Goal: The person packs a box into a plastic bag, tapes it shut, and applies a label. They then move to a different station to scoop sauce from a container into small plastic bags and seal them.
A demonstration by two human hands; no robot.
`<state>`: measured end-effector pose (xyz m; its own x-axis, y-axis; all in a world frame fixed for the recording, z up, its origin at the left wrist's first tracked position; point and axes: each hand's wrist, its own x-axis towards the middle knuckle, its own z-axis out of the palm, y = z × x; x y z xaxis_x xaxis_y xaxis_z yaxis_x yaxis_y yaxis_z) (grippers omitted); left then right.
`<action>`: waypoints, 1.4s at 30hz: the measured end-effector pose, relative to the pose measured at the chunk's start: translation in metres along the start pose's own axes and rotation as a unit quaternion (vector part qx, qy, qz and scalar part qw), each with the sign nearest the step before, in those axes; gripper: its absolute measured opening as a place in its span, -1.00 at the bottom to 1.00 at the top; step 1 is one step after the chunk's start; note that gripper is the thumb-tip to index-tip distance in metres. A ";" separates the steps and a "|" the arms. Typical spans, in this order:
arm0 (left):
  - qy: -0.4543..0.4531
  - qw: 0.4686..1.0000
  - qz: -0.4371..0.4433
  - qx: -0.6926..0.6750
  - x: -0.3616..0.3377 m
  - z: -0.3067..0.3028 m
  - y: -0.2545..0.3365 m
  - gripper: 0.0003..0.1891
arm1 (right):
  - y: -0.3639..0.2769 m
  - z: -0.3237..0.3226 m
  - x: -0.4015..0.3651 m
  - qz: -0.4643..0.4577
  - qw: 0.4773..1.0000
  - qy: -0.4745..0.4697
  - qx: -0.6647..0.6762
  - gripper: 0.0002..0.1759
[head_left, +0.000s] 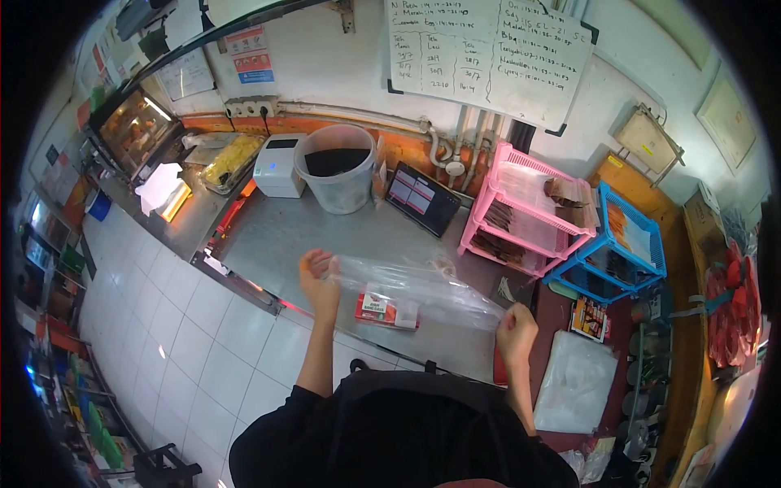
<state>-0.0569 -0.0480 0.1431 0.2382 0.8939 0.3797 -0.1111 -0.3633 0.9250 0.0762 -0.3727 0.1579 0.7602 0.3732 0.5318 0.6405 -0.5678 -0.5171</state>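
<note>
A clear plastic bag [407, 281] is stretched sideways between my two hands, above the steel counter. My left hand [318, 272] is closed on the bag's left end, and my right hand [516, 329] pinches its right end. Under the bag, near the counter's front edge, lies a small red and white box [386, 311] with printing on it, partly seen through the plastic. To the right of my right forearm, a stack of flat clear plastic bags [576, 381] rests on the dark red surface.
Along the back of the steel counter [268, 236] stand a white label printer [281, 167], a large plastic bucket [338, 183] and a tablet [423, 199]. Pink tiered baskets [529, 215] and blue baskets [622, 244] hold packets at right. A food tray [231, 163] sits back left.
</note>
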 end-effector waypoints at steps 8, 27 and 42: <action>-0.282 0.958 0.037 0.027 -0.067 0.043 0.062 -0.59 | -0.068 0.085 0.021 -0.075 0.977 -0.168 0.105 -0.46; -0.309 0.855 -0.318 -0.269 -0.027 0.006 0.028 -0.62 | -0.030 0.003 0.054 -0.108 0.989 -0.097 0.030 -0.73; -0.027 0.934 -0.014 0.356 0.016 -0.054 -0.080 -0.20 | -0.121 0.046 0.033 0.050 0.637 -0.591 0.491 -0.70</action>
<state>-0.0961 0.0091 0.0745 0.2826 0.8980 0.3373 0.5616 -0.4399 0.7007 0.0290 -0.2580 0.2072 -0.0187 0.9933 -0.1143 -0.1010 -0.1156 -0.9881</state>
